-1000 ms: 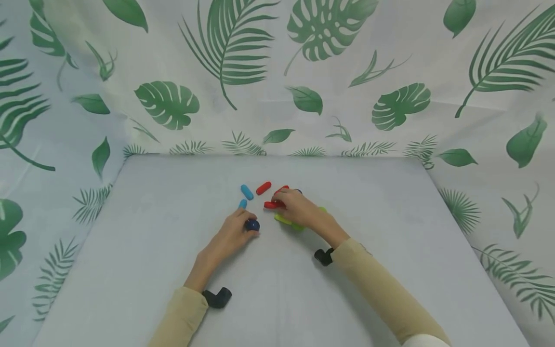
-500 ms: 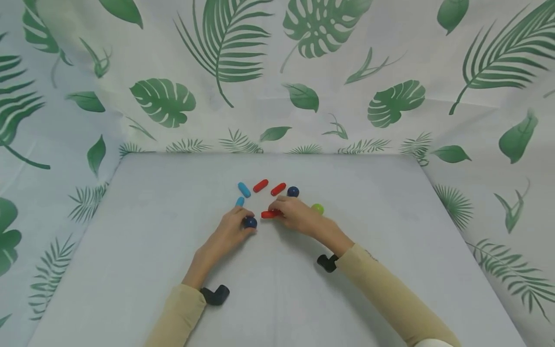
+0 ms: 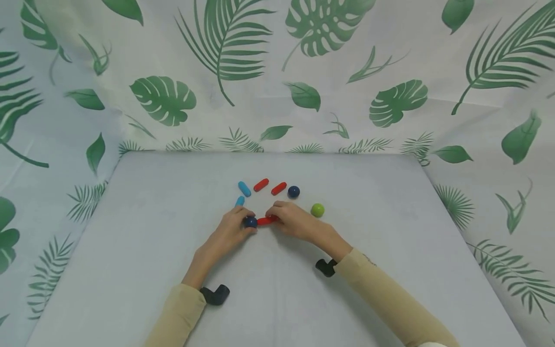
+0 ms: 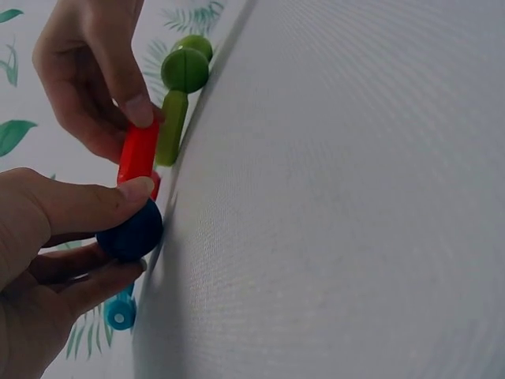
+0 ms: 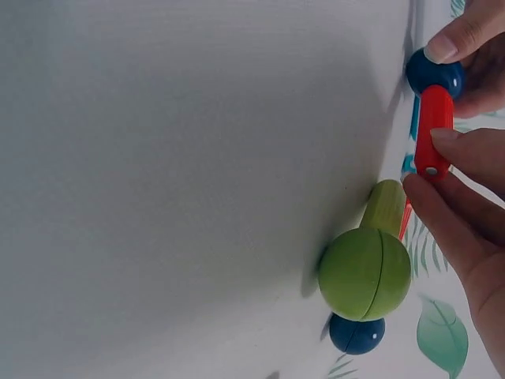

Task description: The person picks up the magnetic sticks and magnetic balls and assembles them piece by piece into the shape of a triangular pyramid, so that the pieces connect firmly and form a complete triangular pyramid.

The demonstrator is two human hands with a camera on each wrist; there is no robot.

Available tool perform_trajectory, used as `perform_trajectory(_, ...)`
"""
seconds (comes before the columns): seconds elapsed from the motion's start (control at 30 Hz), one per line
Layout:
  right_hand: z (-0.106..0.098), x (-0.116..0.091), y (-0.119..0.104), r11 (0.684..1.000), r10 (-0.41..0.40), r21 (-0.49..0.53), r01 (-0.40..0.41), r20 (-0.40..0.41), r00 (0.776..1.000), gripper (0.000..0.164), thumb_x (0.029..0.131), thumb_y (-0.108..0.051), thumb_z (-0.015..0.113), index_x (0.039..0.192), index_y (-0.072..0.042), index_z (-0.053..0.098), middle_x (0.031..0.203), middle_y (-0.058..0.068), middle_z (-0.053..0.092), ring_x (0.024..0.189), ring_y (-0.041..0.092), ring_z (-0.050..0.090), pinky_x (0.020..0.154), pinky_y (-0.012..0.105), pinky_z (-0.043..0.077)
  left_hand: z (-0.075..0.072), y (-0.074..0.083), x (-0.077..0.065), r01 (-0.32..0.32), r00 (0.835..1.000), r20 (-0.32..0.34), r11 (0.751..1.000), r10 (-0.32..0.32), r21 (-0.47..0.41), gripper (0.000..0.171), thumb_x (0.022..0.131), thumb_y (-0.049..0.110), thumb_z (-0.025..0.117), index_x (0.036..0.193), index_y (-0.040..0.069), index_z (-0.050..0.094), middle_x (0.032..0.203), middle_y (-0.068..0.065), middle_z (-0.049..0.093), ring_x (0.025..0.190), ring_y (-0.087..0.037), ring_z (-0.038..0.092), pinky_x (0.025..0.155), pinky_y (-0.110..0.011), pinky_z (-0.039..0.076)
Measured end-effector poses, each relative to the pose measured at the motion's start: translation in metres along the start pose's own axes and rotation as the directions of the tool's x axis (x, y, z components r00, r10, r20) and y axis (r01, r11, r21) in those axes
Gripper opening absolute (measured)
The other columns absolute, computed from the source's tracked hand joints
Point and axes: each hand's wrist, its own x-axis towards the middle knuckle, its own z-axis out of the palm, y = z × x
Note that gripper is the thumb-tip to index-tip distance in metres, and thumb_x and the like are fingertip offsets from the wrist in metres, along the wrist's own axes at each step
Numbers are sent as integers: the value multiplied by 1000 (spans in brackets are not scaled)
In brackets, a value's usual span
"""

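Red stick (image 3: 263, 221), pinched by right hand (image 3: 296, 220), now meets navy ball (image 3: 250, 221) gripped by left hand (image 3: 231, 228); nearer light-blue stick (image 3: 240, 200) partly hidden.

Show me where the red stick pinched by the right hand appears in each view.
Head: red stick, below centre, slightly left.
Left wrist: red stick, upper left.
Right wrist: red stick, upper right.
Shared landmark: dark blue ball in the left hand.

Dark blue ball (image 4: 131, 234), held, red rod (image 5: 434, 122), held, end against the ball
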Motion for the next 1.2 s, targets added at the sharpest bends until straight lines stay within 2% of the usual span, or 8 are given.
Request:
perform_trajectory(0.37, -12, -16, 4, 998, -3, 55, 9, -98, 995, 22, 89, 2, 75, 111, -1, 75, 107, 11, 75, 95, 23, 72, 85, 29, 62, 3, -4, 1, -7, 1000, -9, 1000, 7, -3, 36, 85, 4, 82, 118, -1, 68, 115, -13, 65, 114, -29, 68, 100, -42, 57)
perform_trajectory(0.6, -20, -30, 14, 993, 60, 110, -46, -126, 990, 22, 90, 3, 74, 111, -1, 74, 107, 12, 74, 93, 23, 71, 83, 33, 63, 1, -2, 1, 19, 1000, 7, 1000, -19, 9, 37, 86, 5, 82, 121, 0, 68, 119, -13, 65, 115, -29, 67, 101, -43, 57)
perform_trajectory(0.73, -21, -37, 20, 992, 67, 115, -52, -136, 988, 21, 90, 2, 74, 110, -1, 73, 107, 12, 74, 96, 25, 70, 85, 38, 62, 0, -2, 1, 35, 999, 13, 999, -35, 8, 37, 87, 5, 81, 121, 0, 68, 120, -13, 65, 116, -29, 66, 102, -43, 56)
perform_trajectory(0.83, -18, -41, 24, 992, 105, 84, -96, -116, 988, 21, 90, 0, 76, 110, -4, 74, 108, 9, 73, 101, 25, 69, 91, 40, 61, 0, -2, 1, 35, 999, 12, 999, -36, 10, 37, 87, 5, 81, 121, 0, 69, 120, -13, 65, 117, -29, 66, 102, -43, 56)
perform_trajectory(1.0, -11, -41, 26, 985, 169, 49, -167, -27, 985, 21, 91, -6, 77, 111, -8, 74, 110, 5, 71, 103, 21, 66, 96, 39, 59, 2, -1, 1, 27, 1000, 14, 1000, -27, 4, 37, 86, 4, 82, 120, 0, 69, 118, -12, 65, 113, -28, 66, 100, -43, 57)
perform_trajectory(1.2, -9, -39, 23, 985, 170, 25, -170, -13, 985, 23, 90, -8, 79, 112, -8, 74, 111, 5, 71, 105, 22, 63, 96, 39, 58, 5, 0, 2, 28, 999, 22, 1000, -28, -2, 38, 86, 4, 82, 121, 1, 70, 118, -10, 65, 113, -25, 66, 101, -40, 57)
